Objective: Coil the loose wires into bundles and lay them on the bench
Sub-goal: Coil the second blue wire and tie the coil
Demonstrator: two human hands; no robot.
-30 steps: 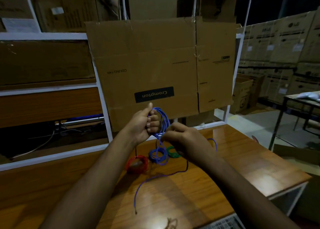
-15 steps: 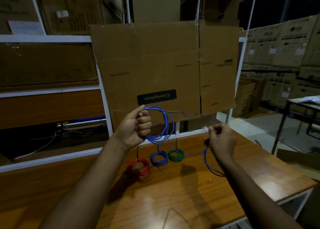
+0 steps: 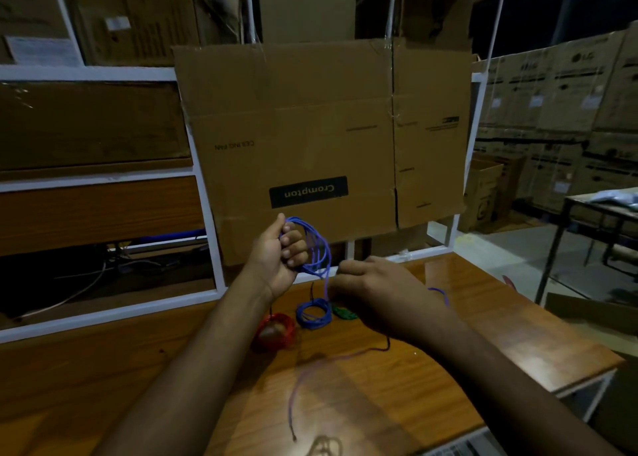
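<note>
My left hand (image 3: 281, 257) is raised above the wooden bench (image 3: 397, 386) and closed around several loops of a blue wire (image 3: 319, 248). Close beside the loops, my right hand (image 3: 376, 291) pinches the same wire. Its loose tail (image 3: 310, 372) trails over the bench toward me. Three finished coils lie on the bench below my hands: a red coil (image 3: 274, 331), a blue coil (image 3: 312, 312) and a green coil (image 3: 343, 312), which my right hand partly hides.
A large flattened cardboard sheet (image 3: 324, 138) hangs on the white frame (image 3: 207, 221) behind the bench. Stacked cartons (image 3: 569, 110) fill the right background, with a dark table (image 3: 600, 207) in front. The bench edge runs at the right.
My right hand swung out to the right with the wire, then came back in beside the left hand. The wire's tail lies on the bench again.
</note>
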